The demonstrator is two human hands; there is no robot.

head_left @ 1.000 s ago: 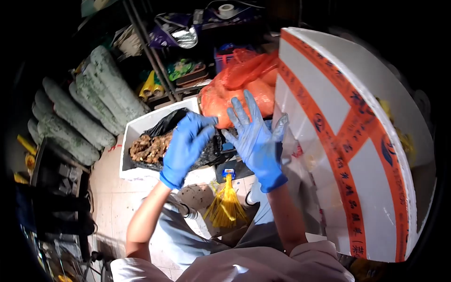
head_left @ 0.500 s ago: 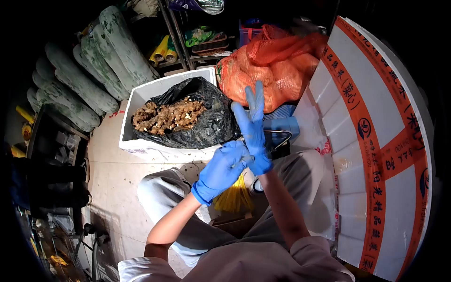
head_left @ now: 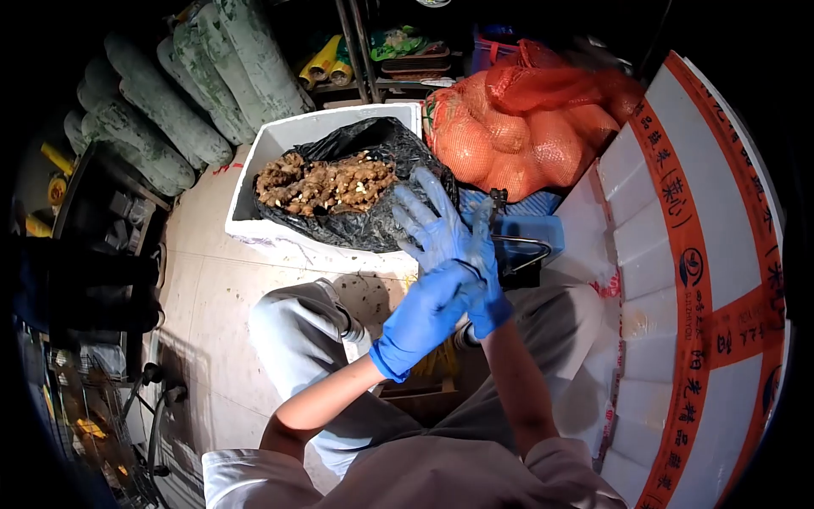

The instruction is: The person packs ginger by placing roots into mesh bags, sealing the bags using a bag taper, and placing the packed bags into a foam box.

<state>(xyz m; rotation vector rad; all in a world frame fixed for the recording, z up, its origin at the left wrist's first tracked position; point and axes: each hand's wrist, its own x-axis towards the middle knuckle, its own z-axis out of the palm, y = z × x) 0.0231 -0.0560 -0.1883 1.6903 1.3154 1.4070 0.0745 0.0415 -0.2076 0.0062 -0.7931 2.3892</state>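
Both hands wear blue gloves. My right hand (head_left: 458, 237) is raised with its fingers spread, and nothing shows between them. Against its palm, near the wrist, my left hand (head_left: 426, 321) is closed, its fingers pinching the right glove. Dark smudges mark the right glove's fingers and palm. Just beyond the hands, a white foam box (head_left: 246, 208) holds a black plastic bag (head_left: 381, 220) with knobbly brown ginger (head_left: 326, 187) on it. The fingertips of my right hand overlap the bag's right side in view.
Orange mesh sacks (head_left: 509, 136) of round produce lie behind the hands, beside a blue container (head_left: 530, 233). Large pale-green gourds (head_left: 161, 102) lean at the back left. Taped white foam boxes (head_left: 653, 254) stand along the right. A dark rack (head_left: 102, 212) is at the left.
My right hand's fingers have spread wider. My left hand has shifted from the glove's thumb side onto the palm. The surroundings sit a little further right in view.
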